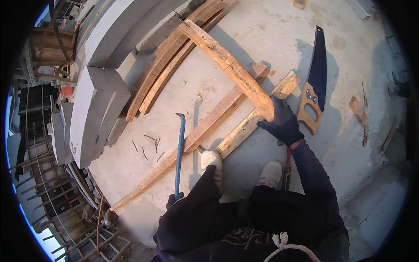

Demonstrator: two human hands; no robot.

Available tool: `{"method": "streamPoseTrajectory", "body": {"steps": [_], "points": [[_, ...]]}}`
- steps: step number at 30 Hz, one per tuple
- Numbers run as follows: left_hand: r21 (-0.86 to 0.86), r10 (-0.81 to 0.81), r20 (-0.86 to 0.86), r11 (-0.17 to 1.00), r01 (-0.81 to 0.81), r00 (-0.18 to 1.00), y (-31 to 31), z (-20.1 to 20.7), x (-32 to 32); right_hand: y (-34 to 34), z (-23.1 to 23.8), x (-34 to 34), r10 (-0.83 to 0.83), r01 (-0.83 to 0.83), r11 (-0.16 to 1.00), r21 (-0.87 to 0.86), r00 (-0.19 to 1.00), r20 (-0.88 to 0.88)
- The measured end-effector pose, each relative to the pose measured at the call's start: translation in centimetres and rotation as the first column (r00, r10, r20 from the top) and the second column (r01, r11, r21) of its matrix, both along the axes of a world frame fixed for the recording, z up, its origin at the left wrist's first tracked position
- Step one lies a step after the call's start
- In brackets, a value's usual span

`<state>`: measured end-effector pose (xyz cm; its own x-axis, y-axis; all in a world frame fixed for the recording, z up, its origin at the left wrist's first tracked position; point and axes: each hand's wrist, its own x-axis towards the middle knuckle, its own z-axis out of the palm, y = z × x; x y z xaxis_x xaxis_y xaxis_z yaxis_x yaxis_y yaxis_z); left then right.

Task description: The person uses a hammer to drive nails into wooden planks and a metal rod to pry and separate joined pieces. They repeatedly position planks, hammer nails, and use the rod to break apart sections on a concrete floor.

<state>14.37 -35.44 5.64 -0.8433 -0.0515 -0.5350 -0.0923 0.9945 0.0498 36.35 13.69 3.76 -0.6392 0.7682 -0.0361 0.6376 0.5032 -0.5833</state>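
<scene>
My right hand (284, 123), in a dark glove, grips the near end of a wooden beam (233, 69). That beam slants away to the upper left, across two other timbers, and its far end reaches the stacked planks. Under it lie a long reddish timber (200, 131) and a shorter pale timber (240, 132). My left hand (174, 200), also gloved and partly hidden by my leg, is closed around the lower end of a blue ribbed steel bar (180, 150). The bar stands up from the hand, and its top is bent into a short hook.
A handsaw (315, 83) with a wooden handle lies to the right. Long planks (168, 56) rest beside grey blocks (98, 109) at the left. Several nails (145, 153) are scattered on the concrete floor. My shoe (211, 160) touches the pale timber. A red-and-black tool (287, 168) lies near my other shoe.
</scene>
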Motion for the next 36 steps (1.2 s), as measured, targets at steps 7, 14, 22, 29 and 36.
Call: {"method": "streamPoseTrajectory", "body": {"steps": [7,14,22,29,36], "points": [[-0.110,0.067,0.139,0.993,-0.052,0.988,0.3,-0.6,2.1,-2.0,1.3,0.6,-0.160,-0.100,0.733,-0.673,0.936,-0.313],[-0.021,-0.375,0.018,0.927,0.375,0.927,-2.9,0.6,0.2,-10.7,3.4,-1.7,-0.266,-0.210,0.682,-0.700,0.821,-0.505],[0.789,-0.588,0.174,0.563,0.246,0.790,26.5,12.2,-4.4,-16.4,4.4,-3.2,-0.251,-0.256,0.571,-0.780,0.850,-0.463],[0.726,-0.561,0.160,0.624,0.288,0.812,34.3,8.7,-1.9,-13.3,0.1,0.3,-0.027,-0.198,0.883,-0.425,0.883,-0.469],[0.793,-0.503,0.158,0.577,0.194,0.850,27.6,8.0,-6.9,-4.8,-1.2,1.6,-0.583,0.531,0.642,-0.553,0.806,0.098]]}}
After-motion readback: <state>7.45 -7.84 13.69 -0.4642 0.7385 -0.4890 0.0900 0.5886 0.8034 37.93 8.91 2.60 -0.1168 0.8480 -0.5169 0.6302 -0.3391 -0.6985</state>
